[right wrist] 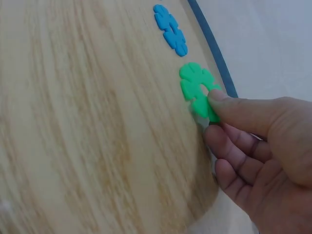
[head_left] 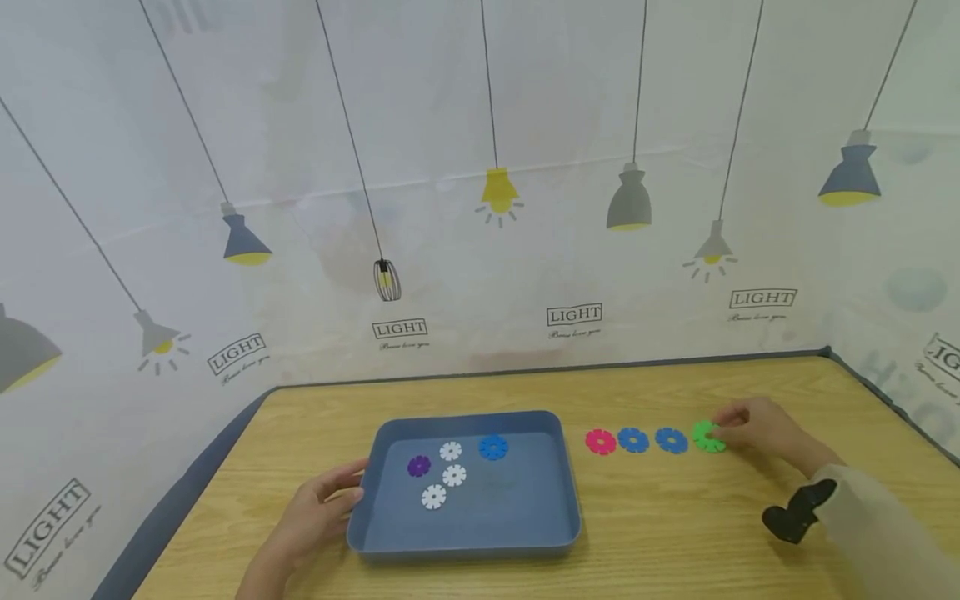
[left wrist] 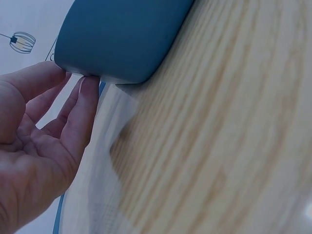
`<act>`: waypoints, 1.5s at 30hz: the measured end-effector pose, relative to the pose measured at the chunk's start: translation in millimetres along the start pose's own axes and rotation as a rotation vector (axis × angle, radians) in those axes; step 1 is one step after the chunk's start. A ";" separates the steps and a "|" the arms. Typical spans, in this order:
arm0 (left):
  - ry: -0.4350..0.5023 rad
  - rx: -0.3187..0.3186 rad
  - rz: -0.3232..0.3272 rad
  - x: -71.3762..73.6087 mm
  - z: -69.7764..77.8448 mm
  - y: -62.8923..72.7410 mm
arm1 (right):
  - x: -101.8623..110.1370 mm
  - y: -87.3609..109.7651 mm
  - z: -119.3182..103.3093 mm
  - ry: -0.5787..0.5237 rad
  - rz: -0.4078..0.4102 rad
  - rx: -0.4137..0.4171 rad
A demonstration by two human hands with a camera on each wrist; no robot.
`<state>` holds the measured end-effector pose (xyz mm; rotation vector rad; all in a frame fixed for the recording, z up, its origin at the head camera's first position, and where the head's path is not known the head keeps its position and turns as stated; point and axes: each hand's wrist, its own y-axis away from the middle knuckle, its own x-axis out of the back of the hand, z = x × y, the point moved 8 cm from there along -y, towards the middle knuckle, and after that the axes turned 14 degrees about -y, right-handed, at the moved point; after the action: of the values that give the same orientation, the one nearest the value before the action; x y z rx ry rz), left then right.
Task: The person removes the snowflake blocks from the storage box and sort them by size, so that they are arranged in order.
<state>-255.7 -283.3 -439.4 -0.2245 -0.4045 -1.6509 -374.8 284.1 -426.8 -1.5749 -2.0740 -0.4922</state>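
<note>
As R hand (head_left: 759,427) pinches disc (head_left: 701,437), whites (head_left: 449,479), headcam only

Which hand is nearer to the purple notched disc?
Left. The left hand touches the blue tray on its left, near the purple notched disc; the right hand, right of the tray, pinches the green disc.

2 bare hands (head_left: 761,427); a pale beige sleeve (head_left: 877,521) on the right arm, a black rounded piece (head_left: 798,510) at its cuff (head_left: 834,492).
</note>
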 end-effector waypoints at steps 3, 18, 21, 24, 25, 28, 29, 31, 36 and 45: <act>-0.001 0.001 0.002 0.0 -1.0 -1.0 | -0.8 -0.2 4.0 0.000 -0.011 -0.026; 0.001 -0.006 -0.002 -0.5 -0.3 0.0 | -4.3 0.2 1.8 -0.014 -0.033 -0.013; 0.006 -0.007 -0.006 -0.9 -0.2 -0.2 | -3.6 0.8 1.1 -0.013 -0.028 -0.025; 0.011 -0.007 -0.008 -1.2 0.0 0.0 | -4.3 -1.0 -5.2 -0.001 -0.017 -0.019; 0.012 -0.007 -0.008 -1.2 0.0 0.0 | -5.8 -2.1 -9.9 -0.002 -0.019 0.000; 0.010 -0.009 -0.006 -1.1 0.5 0.4 | -15.5 -6.2 -30.4 -0.038 -0.042 0.060; 0.009 -0.011 -0.006 -1.1 0.7 0.4 | -20.4 -7.7 -38.7 -0.062 -0.061 0.084; 0.007 -0.012 -0.005 -1.0 1.0 0.5 | -32.2 -11.1 -55.6 -0.109 -0.099 0.120; 0.012 -0.009 -0.005 -0.9 0.8 0.7 | -66.4 -21.0 -96.3 -0.200 -0.201 0.213; 0.019 -0.008 -0.006 -0.8 0.3 0.0 | -132.0 -39.7 -150.6 -0.243 -0.335 0.297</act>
<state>-255.6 -282.4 -439.4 -0.2142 -0.3847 -1.6595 -360.0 86.0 -379.7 -1.1691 -2.4769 -0.0944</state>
